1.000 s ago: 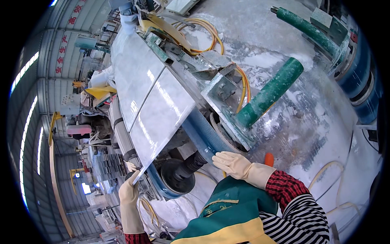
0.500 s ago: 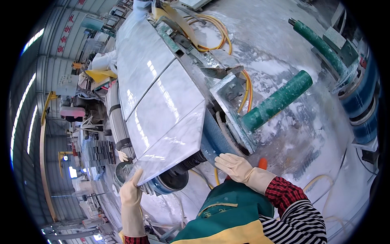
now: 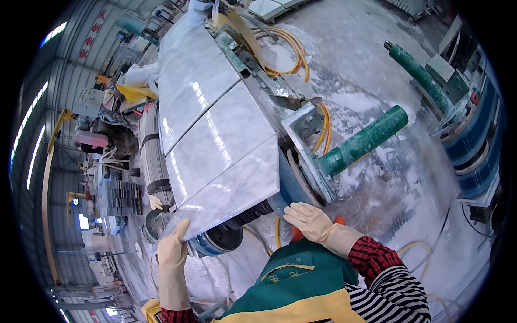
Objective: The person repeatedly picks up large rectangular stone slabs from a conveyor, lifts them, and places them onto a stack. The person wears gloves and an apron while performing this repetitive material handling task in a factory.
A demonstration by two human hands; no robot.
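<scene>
Pale rubber gloves cover both hands. My left hand (image 3: 173, 248) grips the near left corner of a polished white-grey marble slab (image 3: 237, 185), fingertips at its edge. That slab lies against a second marble slab (image 3: 223, 126), and a third marble slab (image 3: 196, 67) lies beyond, all in a row on a machine bed. My right hand (image 3: 307, 219) holds nothing; its outstretched fingers lie close to the ribbed blue belt (image 3: 289, 185) below the slab's right edge. Whether they touch the belt I cannot tell. Black bellows (image 3: 250, 215) show under the near edge.
A green cylinder (image 3: 363, 140) juts out from the machine's right side. Orange hoses (image 3: 293, 46) lie coiled on the wet, white-stained floor. Another machine with blue rollers (image 3: 476, 142) stands at the right. A grey roller (image 3: 152, 142) and stacked slabs (image 3: 121, 196) are on the left.
The near slab's right side has come up, and its face now sits more level with the slab behind it. My left hand stays at its corner; the right hand has barely moved.
</scene>
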